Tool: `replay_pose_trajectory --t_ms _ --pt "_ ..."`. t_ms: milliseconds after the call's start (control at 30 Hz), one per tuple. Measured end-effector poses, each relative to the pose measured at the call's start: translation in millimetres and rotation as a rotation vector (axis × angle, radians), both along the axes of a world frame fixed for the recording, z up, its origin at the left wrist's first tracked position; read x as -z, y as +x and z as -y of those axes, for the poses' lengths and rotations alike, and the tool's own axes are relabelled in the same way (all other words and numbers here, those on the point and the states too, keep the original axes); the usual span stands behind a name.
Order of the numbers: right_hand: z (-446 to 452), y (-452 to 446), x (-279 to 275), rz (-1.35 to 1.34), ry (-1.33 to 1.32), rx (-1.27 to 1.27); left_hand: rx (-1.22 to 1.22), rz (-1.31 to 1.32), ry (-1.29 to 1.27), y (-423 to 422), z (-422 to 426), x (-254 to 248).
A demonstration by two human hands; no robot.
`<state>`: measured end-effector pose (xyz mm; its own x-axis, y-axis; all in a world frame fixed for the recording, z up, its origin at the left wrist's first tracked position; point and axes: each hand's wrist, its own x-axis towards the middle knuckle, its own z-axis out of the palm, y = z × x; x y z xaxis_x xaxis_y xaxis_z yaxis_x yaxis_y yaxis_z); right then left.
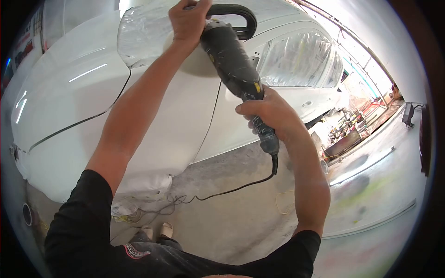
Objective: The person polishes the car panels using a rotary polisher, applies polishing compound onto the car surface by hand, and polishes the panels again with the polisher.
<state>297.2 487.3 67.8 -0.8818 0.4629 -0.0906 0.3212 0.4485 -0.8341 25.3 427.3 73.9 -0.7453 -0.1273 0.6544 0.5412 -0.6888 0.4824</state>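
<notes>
A dark power polisher (234, 58) with a looped black front handle (252, 21) is held up against the side of a white car (162, 102). My left hand (189, 23) grips the handle near the tool's head. Around the narrow rear grip, my right hand (268, 111) is closed, with the thumb across the top. A pale round pad (197, 65) shows partly behind the tool's head and my left wrist. From the rear end a black cord (250, 184) hangs and runs to the floor. Clear plastic film covers the side window (299, 58).
Cord loops (176, 199) and crumpled plastic (123, 208) lie on the concrete floor (222, 213) by the car's lower edge. A round container (28, 214) stands at the lower left. Cluttered items (345, 132) fill the right background, beside a pale panel (371, 185).
</notes>
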Motion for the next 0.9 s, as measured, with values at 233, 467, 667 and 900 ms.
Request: replay_pose_trajectory --t_ms 233,467,667,900 --pt "25 -8 1 0.036 0.025 -0.043 0.030 0.036 0.039 -3 36 15" --pt "-28 -7 -23 -0.004 0.070 -0.053 -0.015 -0.007 0.072 -6 -21 -20" --pt "-127 -7 -55 -0.089 0.083 -0.137 -0.033 -0.087 0.043 5 -99 -75" --pt "-247 -7 -109 -0.151 0.110 -0.233 -0.107 -0.135 0.051 12 -194 -136"
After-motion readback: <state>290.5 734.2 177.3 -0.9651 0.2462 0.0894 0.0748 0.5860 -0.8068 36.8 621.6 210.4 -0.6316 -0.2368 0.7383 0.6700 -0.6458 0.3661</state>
